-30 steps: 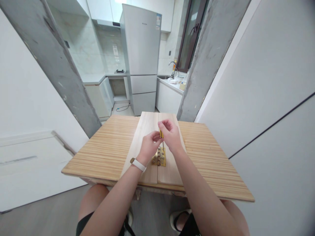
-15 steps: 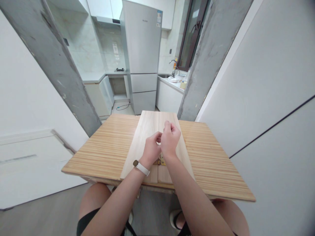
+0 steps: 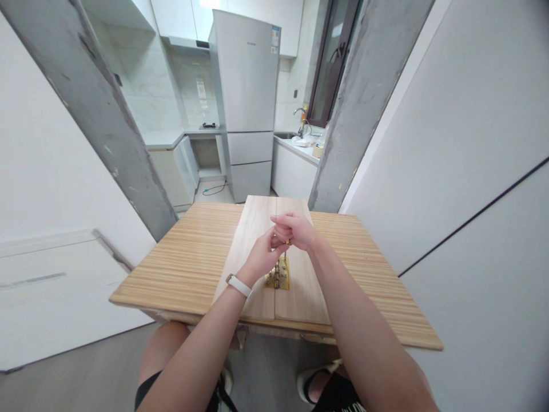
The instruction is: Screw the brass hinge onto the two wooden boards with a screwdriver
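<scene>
Two pale wooden boards [image 3: 253, 229] lie side by side on the striped wooden table [image 3: 189, 257]. A brass hinge [image 3: 278, 274] sits across their seam. My right hand [image 3: 295, 230] is a fist just above the hinge, closed around a small yellow-handled screwdriver [image 3: 287, 244] that points down at it; only a bit of the tool shows. My left hand [image 3: 262, 256], with a white band on its wrist, reaches up from the left, and its fingertips pinch the tool under the right fist.
The table's near edge is over my knees. Grey concrete pillars [image 3: 364, 97] stand at both far corners, with a white wall [image 3: 463, 143] close on the right. Beyond are a fridge [image 3: 246, 103], kitchen counters and a sink.
My right fist has turned and lifted a little over the hinge, so the brass hinge shows again below the hands. My left hand stays at the tool.
</scene>
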{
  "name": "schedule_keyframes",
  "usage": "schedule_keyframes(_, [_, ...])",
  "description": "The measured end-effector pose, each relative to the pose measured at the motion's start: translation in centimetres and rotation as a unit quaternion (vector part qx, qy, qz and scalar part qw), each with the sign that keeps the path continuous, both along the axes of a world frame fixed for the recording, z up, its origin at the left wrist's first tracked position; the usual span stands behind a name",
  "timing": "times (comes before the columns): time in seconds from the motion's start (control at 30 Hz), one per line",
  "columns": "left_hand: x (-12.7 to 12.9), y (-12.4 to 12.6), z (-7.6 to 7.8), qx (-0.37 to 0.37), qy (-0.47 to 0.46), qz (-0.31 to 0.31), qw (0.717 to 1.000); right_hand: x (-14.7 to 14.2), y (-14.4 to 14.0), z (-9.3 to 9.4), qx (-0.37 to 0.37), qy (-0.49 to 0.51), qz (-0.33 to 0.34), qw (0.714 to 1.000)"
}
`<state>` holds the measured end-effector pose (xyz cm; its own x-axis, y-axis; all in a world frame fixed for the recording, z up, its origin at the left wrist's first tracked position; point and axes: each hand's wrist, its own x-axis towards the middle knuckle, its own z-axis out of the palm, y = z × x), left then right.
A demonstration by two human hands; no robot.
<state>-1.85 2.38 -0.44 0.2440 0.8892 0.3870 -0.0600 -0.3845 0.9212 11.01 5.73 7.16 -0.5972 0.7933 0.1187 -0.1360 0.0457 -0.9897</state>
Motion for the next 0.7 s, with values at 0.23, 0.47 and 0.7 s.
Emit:
schedule_keyframes(0.23, [0.3,-0.6,0.0,0.001,0.048,0.094,0.994,-1.4,-2.2,-1.0,0.085,0.029,-0.232,0.969])
schedule_keyframes(0.47, [1.8,-2.0,0.8,0.015,0.095,0.214,0.972,-3.6,-4.8,-1.8,0.148,0.011,-0.486,0.861])
schedule_keyframes(0.7, [1.8,-2.4,1.0,0.026,0.139,0.215,0.966,-4.7,-5.1,-1.9,0.12,-0.001,-0.53,0.839])
